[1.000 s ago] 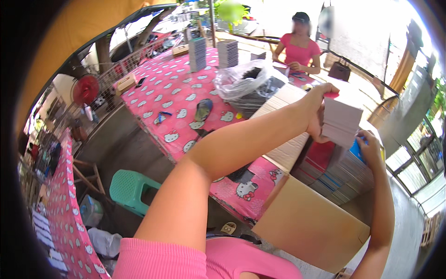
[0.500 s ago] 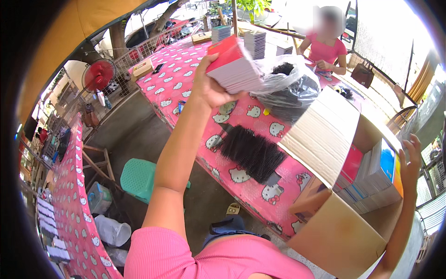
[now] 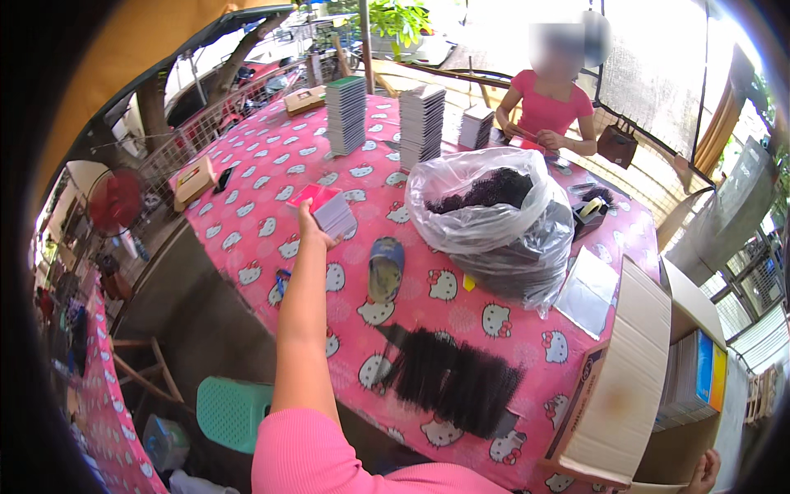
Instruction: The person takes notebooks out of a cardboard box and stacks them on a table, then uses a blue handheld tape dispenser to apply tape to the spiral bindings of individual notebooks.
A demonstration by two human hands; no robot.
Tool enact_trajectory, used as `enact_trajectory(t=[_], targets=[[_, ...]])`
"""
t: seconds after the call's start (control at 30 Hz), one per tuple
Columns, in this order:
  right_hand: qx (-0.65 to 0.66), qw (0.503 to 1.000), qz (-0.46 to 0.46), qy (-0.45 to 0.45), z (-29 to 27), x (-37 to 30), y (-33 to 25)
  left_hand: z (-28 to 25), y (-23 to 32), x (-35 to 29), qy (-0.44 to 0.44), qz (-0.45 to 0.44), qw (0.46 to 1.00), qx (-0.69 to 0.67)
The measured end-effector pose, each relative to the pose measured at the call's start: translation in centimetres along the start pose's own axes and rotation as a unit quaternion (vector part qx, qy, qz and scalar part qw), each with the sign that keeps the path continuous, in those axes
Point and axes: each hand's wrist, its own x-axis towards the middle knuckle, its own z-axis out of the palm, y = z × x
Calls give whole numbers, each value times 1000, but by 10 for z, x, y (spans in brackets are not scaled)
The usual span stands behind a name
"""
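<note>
A stack of red-covered booklets (image 3: 336, 216) is in my left hand (image 3: 313, 221), stretched out over the left part of the table; whether the stack touches the cloth is unclear. My right hand (image 3: 703, 474) is low at the right, beside the cardboard box (image 3: 613, 395). Its fingers show only in part, look loosely apart, and nothing is seen in them. Inside the box stand more booklets (image 3: 687, 375), with blue and yellow covers at one end. Tall booklet stacks, one green-topped (image 3: 346, 115) and one pale-topped (image 3: 421, 123), rise beyond my left hand.
Black mesh-like strips (image 3: 453, 379) lie on the pink patterned tablecloth (image 3: 247, 239). A clear plastic bag (image 3: 494, 214) of black material stands mid-table, near a tape dispenser (image 3: 588, 216). Across the table, a person (image 3: 553, 103) handles something. A green stool (image 3: 234, 412) stands at left.
My left hand has carried the booklet stack away from the box, leftward and down toward the table. My right hand has dropped lower beside the box. The view has shifted.
</note>
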Motion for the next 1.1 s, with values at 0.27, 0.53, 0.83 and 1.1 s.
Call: enact_trajectory(t=[0.27, 0.53, 0.83, 1.1], targets=[[21, 996, 80, 33, 29, -14, -26, 4, -36, 109, 26, 66, 996, 58], [107, 984, 105, 96, 38, -20, 15, -25, 15, 172, 11, 111, 993, 31], [141, 980, 5, 138, 41, -23, 13, 6, 11, 135, 67, 156, 980, 103], [201, 964, -154, 77, 40, -29, 3, 132, -12, -110, -167, 315, 925, 135]])
